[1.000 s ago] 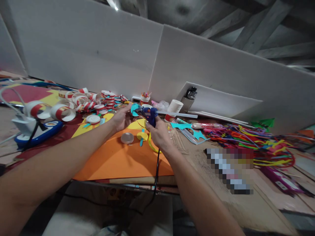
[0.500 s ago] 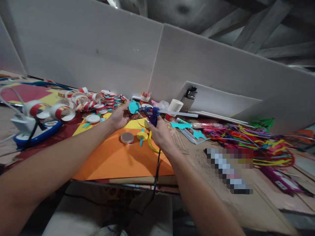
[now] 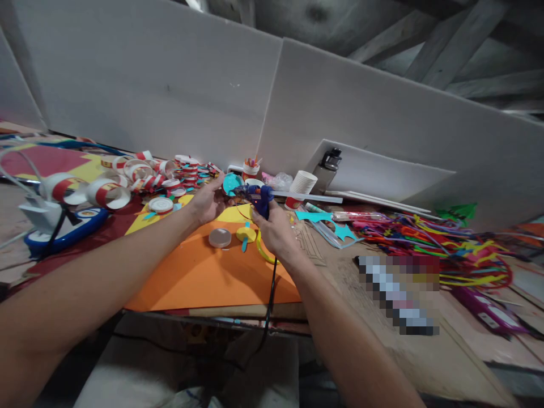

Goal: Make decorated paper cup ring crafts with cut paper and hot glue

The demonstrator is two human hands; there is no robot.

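Note:
My left hand [image 3: 209, 203] is closed on a round piece with a light-blue face [image 3: 232, 184], held up above the far edge of the paper. Closed round the handle of a blue hot glue gun [image 3: 260, 196] is my right hand [image 3: 275, 225]; the nozzle points left at the blue face, and I cannot tell whether they touch. A clear glue stick [image 3: 306, 196] sticks out of the gun's back. Below the hands, a round clear lid [image 3: 220, 238] and a yellow disc with a blue strip [image 3: 245, 234] lie on orange paper [image 3: 204, 277].
Cut paper-cup rings [image 3: 138, 170] pile up at the left, near a blue and white power strip [image 3: 68, 229]. Stacked paper cups [image 3: 303, 184] and a dark bottle [image 3: 327, 170] stand at the back. Colourful pipe cleaners [image 3: 425, 243] spread at the right. The gun's black cord [image 3: 272, 297] hangs over the table edge.
The glue gun has shifted slightly left and tilted a little at the blue face. The left hand's round piece has turned slightly. Both hands keep their hold.

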